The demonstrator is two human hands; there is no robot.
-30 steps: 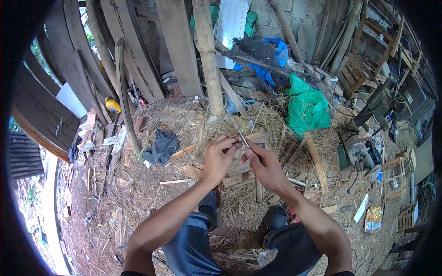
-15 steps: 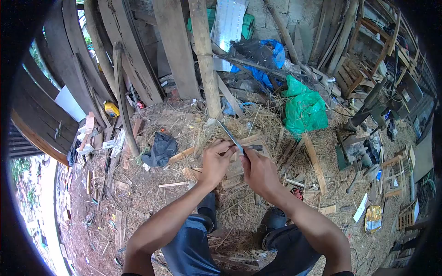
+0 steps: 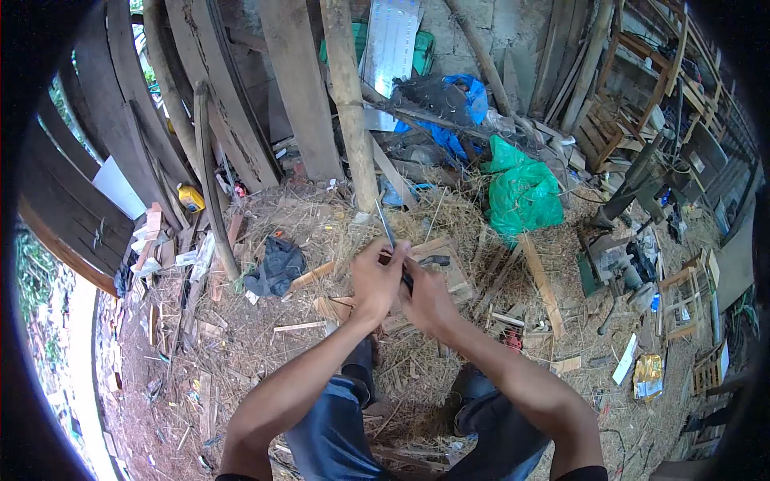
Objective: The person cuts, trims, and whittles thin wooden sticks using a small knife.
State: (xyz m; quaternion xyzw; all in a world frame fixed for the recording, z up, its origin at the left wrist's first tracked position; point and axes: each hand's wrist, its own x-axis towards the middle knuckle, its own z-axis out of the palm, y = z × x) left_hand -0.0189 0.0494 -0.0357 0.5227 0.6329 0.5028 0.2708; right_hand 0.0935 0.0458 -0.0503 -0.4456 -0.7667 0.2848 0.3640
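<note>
A thin metal blade (image 3: 385,222) points up and away from between my two hands. My right hand (image 3: 427,297) is closed round its dark handle, just below the blade. Close beside it, touching, my left hand (image 3: 377,280) has its fingers pinched near the base of the blade; whatever they hold there is hidden or too small to make out. Under and beyond the hands lies a wooden board (image 3: 453,276), with a dark tool head (image 3: 435,260) on it.
A wooden post (image 3: 353,120) stands ahead. A green plastic bag (image 3: 525,196) lies right of it, a black cloth (image 3: 277,266) to the left. Planks (image 3: 297,88) lean at the back left. A metal machine (image 3: 622,260) stands at the right. Straw and wood scraps litter the ground.
My right hand has moved left and lower, up against my left hand. The blade has turned to point more steeply upward. The view has shifted slightly.
</note>
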